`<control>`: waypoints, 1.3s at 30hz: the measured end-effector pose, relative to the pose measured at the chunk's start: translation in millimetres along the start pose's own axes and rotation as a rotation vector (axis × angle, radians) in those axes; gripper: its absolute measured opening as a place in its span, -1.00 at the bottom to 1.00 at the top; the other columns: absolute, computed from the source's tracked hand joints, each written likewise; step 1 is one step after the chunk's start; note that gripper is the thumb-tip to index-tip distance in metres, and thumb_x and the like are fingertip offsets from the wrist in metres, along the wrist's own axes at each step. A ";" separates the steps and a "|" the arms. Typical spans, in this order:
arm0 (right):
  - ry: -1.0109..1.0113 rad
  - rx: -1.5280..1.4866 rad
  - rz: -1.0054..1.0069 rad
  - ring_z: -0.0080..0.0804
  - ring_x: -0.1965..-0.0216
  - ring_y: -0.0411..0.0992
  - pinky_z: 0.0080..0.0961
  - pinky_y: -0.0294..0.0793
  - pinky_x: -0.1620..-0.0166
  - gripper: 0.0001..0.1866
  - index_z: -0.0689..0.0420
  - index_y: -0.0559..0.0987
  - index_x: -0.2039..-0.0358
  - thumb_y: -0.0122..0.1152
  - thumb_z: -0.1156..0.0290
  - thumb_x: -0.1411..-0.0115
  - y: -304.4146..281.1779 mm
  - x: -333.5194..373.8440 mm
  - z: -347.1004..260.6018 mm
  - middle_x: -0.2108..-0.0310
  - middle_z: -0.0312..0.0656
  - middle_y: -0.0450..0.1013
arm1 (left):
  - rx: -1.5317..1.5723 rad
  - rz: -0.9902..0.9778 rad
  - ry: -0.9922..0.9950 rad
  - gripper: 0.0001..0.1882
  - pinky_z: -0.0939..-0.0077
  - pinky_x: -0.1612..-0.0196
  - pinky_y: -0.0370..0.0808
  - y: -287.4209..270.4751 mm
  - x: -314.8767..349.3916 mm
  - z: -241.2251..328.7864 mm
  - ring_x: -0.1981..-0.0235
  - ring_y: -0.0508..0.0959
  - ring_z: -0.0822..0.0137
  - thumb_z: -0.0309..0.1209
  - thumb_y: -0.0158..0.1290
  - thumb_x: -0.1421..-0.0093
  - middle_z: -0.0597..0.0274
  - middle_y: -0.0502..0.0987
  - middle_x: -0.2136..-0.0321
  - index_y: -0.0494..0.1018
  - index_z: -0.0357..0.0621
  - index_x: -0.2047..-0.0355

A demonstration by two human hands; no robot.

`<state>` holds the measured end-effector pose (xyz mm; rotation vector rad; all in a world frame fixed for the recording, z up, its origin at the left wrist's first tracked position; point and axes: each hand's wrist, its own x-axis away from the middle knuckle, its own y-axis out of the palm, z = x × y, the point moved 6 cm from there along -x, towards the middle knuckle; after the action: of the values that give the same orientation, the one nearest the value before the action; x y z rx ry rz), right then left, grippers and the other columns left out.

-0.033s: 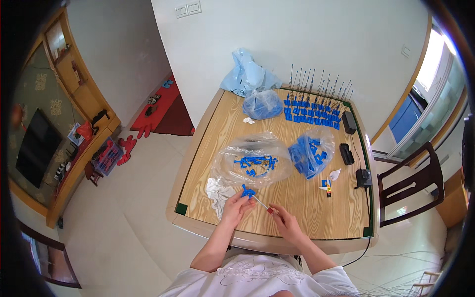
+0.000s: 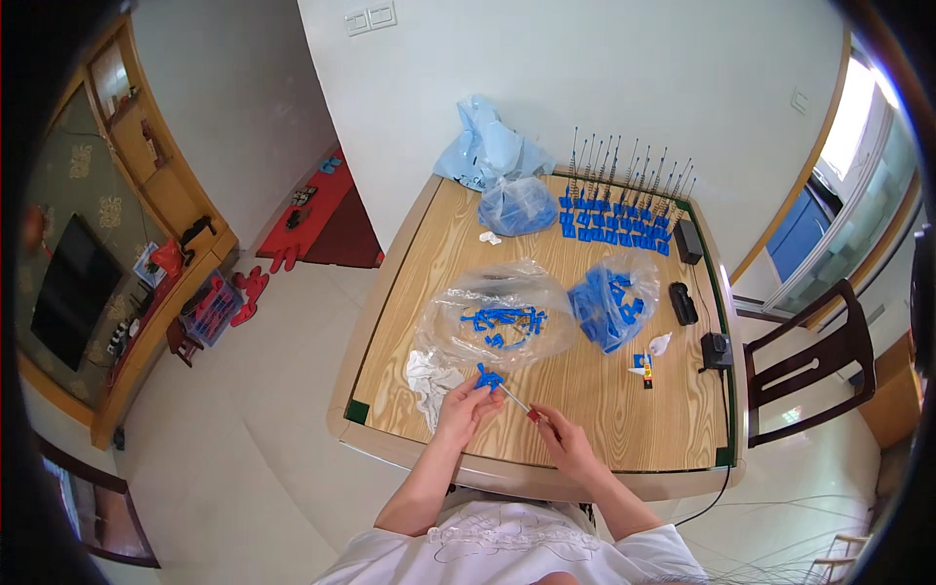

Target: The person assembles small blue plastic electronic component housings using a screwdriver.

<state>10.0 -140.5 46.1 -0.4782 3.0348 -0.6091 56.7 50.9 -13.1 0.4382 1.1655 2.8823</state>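
Observation:
Near the table's front edge, my left hand (image 2: 463, 413) is closed on a small blue plastic part (image 2: 488, 375). My right hand (image 2: 567, 441) grips a screwdriver (image 2: 533, 415) by its red handle. Its thin metal shaft slants up to the left, with the tip at or against the blue part; the exact contact is too small to tell. Just beyond my hands lies an open clear plastic bag (image 2: 448, 304) with blue pieces (image 2: 504, 320) and brassy bits. A white crumpled cloth (image 2: 425, 380) lies beside my left hand.
Another clear bag of blue parts (image 2: 602, 304) stands to the right. Behind are a tied bag (image 2: 519, 207), a light-blue bag (image 2: 485, 146) and rows of blue pieces with upright springy rods (image 2: 624, 210). A glue tube (image 2: 646, 370), black case (image 2: 683, 303) and black box (image 2: 717, 350) line the right.

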 end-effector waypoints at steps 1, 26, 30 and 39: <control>-0.025 0.025 0.009 -0.58 0.61 0.24 -0.58 0.31 0.49 -0.64 0.13 0.36 -0.10 -0.02 0.40 -0.30 -1.6 2.1 -6.5 0.43 -0.19 0.48 | -0.031 0.000 0.012 -0.68 0.40 0.17 0.61 0.9 -0.3 0.6 0.32 0.59 0.31 -0.58 -0.03 -0.22 0.09 0.55 0.30 0.36 -0.39 0.00; 0.340 -0.680 -0.227 -0.56 0.57 0.28 -0.58 0.31 0.50 -0.62 0.20 0.39 -0.08 -0.05 0.27 -0.35 16.7 4.9 29.9 0.51 -0.38 0.37 | -0.570 -0.044 0.371 -0.54 0.53 0.13 0.55 15.4 6.1 15.4 0.30 0.58 0.42 -0.65 -0.07 -0.24 0.13 0.52 0.17 0.24 -0.29 -0.17; -0.130 0.091 0.054 -0.54 0.54 0.32 -0.56 0.37 0.45 -0.64 0.20 0.40 -0.07 -0.03 0.29 -0.34 -4.3 6.2 -4.3 0.43 -0.37 0.43 | -0.719 -0.019 0.345 -0.55 0.59 0.24 0.55 9.1 4.6 15.9 0.36 0.57 0.48 -0.62 -0.04 -0.23 0.16 0.55 0.24 0.27 -0.29 -0.15; 0.601 -0.883 -0.210 -0.61 0.59 0.23 -0.62 0.23 0.55 -0.72 0.15 0.45 0.00 0.02 0.37 -0.31 -2.0 7.8 28.3 0.52 -0.40 0.31 | -0.532 -0.052 0.357 -0.57 0.51 0.23 0.59 15.3 9.1 -1.1 0.37 0.56 0.46 -0.61 -0.02 -0.23 0.18 0.54 0.29 0.29 -0.31 -0.13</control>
<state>5.0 -155.2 21.1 -0.7195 3.7148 0.8137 49.3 40.0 -1.1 -0.1214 0.3647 3.1263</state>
